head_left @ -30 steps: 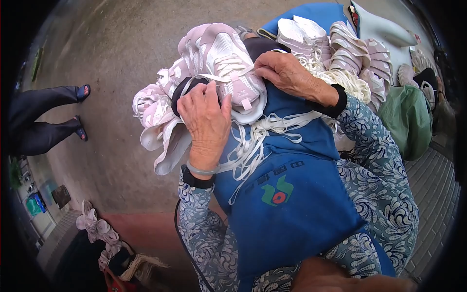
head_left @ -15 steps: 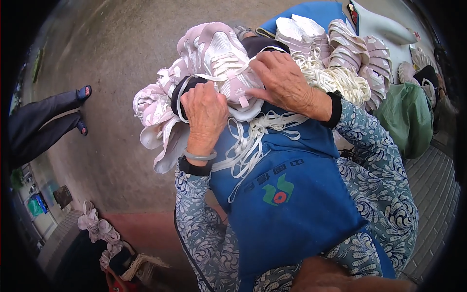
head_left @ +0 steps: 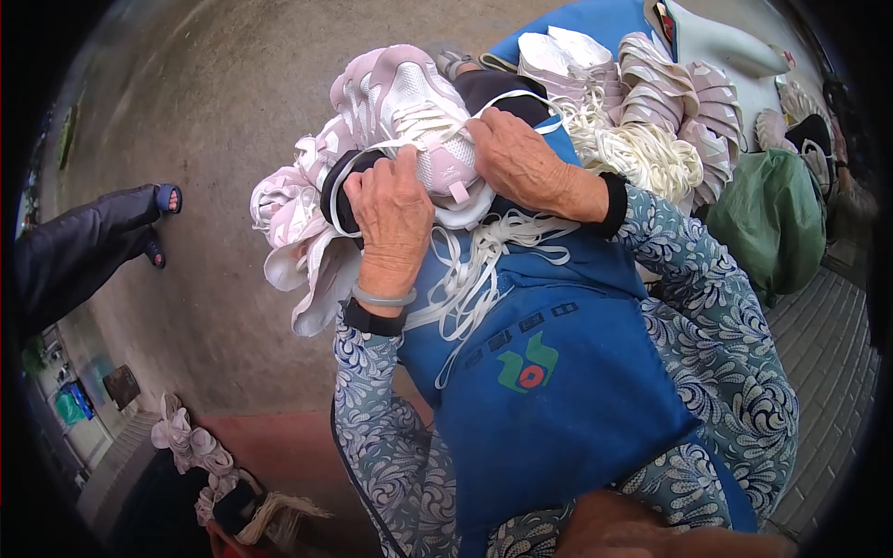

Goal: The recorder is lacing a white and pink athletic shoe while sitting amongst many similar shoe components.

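Your two hands work at one pink-and-white shoe upper (head_left: 409, 84), which lies toe away from you, just beyond your lap. Your left hand (head_left: 393, 209) has its fingers curled, thumb and forefinger pinching a white lace (head_left: 398, 144) beside the tongue; your right hand (head_left: 523, 158) pinches lace on the opposite side, though its fingertips are partly hidden, so the exact hold is hard to judge. One knotted bundle of laces (head_left: 488, 260) lies across your one blue apron (head_left: 558, 418). To the right stand three stacks of uppers (head_left: 656, 79) and one green bag (head_left: 772, 223).
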`<state>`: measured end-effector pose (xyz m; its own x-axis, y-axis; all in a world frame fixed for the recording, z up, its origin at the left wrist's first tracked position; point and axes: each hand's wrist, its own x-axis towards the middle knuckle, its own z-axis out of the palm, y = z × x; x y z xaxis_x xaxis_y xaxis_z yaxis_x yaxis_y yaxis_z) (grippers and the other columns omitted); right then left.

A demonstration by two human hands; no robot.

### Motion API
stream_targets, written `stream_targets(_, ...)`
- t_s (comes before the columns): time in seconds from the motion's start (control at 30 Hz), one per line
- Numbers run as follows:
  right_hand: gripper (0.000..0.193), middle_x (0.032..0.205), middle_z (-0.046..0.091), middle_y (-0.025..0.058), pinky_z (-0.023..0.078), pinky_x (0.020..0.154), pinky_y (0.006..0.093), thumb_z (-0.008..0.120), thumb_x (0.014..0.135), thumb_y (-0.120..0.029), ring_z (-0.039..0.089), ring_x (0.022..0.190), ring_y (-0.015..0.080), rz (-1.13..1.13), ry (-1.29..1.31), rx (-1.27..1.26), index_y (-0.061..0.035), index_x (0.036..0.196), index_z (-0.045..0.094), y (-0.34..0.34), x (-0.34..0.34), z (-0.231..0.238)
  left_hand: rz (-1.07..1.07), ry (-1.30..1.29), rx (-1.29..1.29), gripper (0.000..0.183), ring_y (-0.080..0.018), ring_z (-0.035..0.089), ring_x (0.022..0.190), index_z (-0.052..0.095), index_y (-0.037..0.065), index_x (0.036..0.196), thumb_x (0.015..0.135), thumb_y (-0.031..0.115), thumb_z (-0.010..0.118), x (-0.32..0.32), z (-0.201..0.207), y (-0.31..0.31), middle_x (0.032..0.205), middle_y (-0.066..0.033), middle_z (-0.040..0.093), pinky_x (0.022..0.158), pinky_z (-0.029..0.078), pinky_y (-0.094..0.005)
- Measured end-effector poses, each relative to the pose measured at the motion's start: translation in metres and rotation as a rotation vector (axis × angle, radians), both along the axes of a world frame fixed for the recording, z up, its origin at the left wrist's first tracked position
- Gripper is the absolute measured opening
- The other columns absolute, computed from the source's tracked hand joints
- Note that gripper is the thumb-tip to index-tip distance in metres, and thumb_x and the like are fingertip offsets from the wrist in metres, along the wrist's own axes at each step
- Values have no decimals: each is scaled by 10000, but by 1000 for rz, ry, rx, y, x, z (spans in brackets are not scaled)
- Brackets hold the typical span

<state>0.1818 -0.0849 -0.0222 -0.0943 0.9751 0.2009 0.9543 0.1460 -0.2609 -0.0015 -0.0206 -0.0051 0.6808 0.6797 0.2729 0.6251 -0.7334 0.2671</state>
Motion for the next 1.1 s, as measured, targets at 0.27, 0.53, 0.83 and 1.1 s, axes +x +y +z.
stream_targets(0.27,259,820,540,180,490,693,398,536,763,-20,568,790,333,34,227,-46,51,1007,484,4,9,10,2,94,-5,208,-260,562,718,590,78,980,773,60,598,5,0,5,758,-85,544,734,387,-379)
stream_targets(0.53,327,823,563,147,500,657,389,547,762,-17,599,758,326,91,197,-58,-3,1076,458,-1,1,16,-89,-126,133,106,-267,520,789,577,62,821,750,53,655,6,-2,12,822,-92,508,693,383,-381)
stream_targets(0.83,274,829,526,91,439,682,350,572,735,-106,551,778,235,153,-144,40,-29,995,541,6,-6,30,-33,-305,-25,124,-293,499,729,551,21,779,761,37,672,-8,13,-1,764,-117,478,645,389,-383)
stream_targets(1.1,179,815,494,73,380,701,313,575,675,-215,490,779,199,291,-334,179,-43,712,607,21,-9,35,-42,-434,-104,164,-275,502,694,571,-6,806,722,-9,712,-16,33,-37,737,-116,492,575,409,-360)
